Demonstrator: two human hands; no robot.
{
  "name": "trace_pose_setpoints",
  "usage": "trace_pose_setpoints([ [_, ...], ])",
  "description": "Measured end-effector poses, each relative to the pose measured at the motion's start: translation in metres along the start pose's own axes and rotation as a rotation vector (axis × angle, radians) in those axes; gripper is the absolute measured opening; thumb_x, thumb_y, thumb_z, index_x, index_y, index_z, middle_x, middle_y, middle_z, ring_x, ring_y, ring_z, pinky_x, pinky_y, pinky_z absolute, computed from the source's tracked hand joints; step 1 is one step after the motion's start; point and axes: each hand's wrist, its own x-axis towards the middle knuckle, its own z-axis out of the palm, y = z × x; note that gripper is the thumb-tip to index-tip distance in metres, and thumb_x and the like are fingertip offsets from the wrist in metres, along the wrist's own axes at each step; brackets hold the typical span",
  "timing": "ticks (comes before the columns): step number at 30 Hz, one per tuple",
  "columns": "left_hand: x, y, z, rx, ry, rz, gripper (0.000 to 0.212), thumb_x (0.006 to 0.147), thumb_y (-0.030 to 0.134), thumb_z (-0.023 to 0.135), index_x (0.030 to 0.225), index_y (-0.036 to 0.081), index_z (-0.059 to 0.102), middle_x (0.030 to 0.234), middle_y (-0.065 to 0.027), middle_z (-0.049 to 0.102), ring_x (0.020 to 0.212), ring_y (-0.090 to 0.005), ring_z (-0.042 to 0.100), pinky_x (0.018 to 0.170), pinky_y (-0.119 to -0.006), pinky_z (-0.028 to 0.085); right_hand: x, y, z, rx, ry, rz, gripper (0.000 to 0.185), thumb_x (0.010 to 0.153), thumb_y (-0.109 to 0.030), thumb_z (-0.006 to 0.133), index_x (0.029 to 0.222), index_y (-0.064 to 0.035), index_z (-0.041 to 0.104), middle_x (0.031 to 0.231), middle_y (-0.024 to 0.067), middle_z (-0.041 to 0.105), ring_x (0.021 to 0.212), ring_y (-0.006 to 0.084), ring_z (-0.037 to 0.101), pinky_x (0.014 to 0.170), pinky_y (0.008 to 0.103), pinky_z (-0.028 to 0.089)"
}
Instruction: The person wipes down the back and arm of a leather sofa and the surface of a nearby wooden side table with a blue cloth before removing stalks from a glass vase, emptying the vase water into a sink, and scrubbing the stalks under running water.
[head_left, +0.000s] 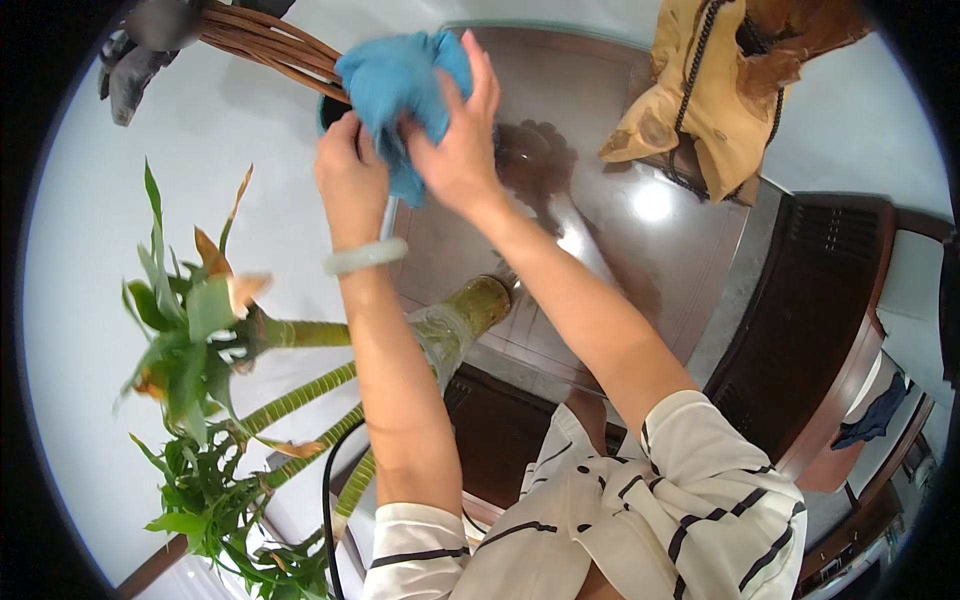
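Observation:
A crumpled blue cloth is bunched between my hands above a dark, glossy wooden surface. My right hand grips its right side with the fingers spread over the folds, slightly blurred. My left hand, with a pale bangle on the wrist, is at the cloth's lower left edge; its fingertips are partly hidden, so its hold is unclear. Behind the cloth stands a teal-rimmed vase, mostly covered, and a bundle of thin brown sticks runs from it to the upper left.
A potted-type plant with ringed green stems and leaves fills the left, its thick trunk below my hands. A carved wood piece with a dark bead string stands upper right. Dark wooden furniture is at the right.

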Motion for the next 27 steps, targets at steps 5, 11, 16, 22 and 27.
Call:
trace_pose_setpoints([
  [5,0.006,0.028,0.004,0.034,-0.056,-0.109,0.016,0.085,0.014,0.058,0.092,0.0,0.062,0.084,-0.0164,0.061,0.083,-0.0358,0.055,0.076,-0.041,0.043,0.069,0.093,0.02,0.589,-0.108,0.541,0.049,0.077,-0.022,0.069,0.118,-0.0028,0.052,0.127,0.0179,0.045,0.114,0.031,0.045,0.093,0.0365,0.039],
  [11,0.007,0.024,0.002,0.075,-0.051,-0.077,0.017,0.086,0.016,0.059,0.092,0.0,0.061,0.086,-0.015,0.061,0.085,-0.0336,0.055,0.076,-0.04,0.043,-0.066,0.145,0.007,1.065,0.179,1.04,0.054,0.083,-0.023,0.065,0.126,-0.0024,0.04,0.111,0.0104,0.054,0.101,0.0186,0.054,0.089,0.0301,0.041],
  [16,0.005,0.024,-0.003,0.028,-0.066,-0.105,0.016,0.085,0.013,0.058,0.093,-0.001,0.06,0.086,-0.0144,0.061,0.085,-0.0327,0.055,0.075,-0.039,0.043,-0.085,0.006,0.02,0.626,0.339,0.58,0.055,0.082,-0.022,0.064,0.13,-0.0055,0.043,0.136,0.0178,0.034,0.121,0.0312,0.037,0.105,0.0457,0.02],
  [22,0.003,0.019,-0.004,0.035,-0.088,-0.063,0.015,0.085,0.012,0.058,0.093,-0.001,0.06,0.084,-0.0165,0.06,0.082,-0.0351,0.054,0.074,-0.041,0.042,0.085,0.005,0.032,0.014,-0.251,0.11,0.046,0.073,-0.043,0.065,0.099,-0.0049,0.068,0.125,0.0103,0.051,0.11,0.0302,0.047,0.092,0.0406,0.04],
  [27,0.0,0.027,-0.006,-0.007,-0.11,-0.133,0.015,0.086,0.012,0.057,0.093,-0.001,0.059,0.084,-0.0161,0.06,0.082,-0.0344,0.053,0.076,-0.041,0.041,0.105,0.088,0.038,0.609,-0.659,0.408,0.049,0.081,-0.045,0.057,0.114,-0.0089,0.061,0.127,0.0114,0.052,0.107,0.0229,0.053,0.087,0.0334,0.044],
])
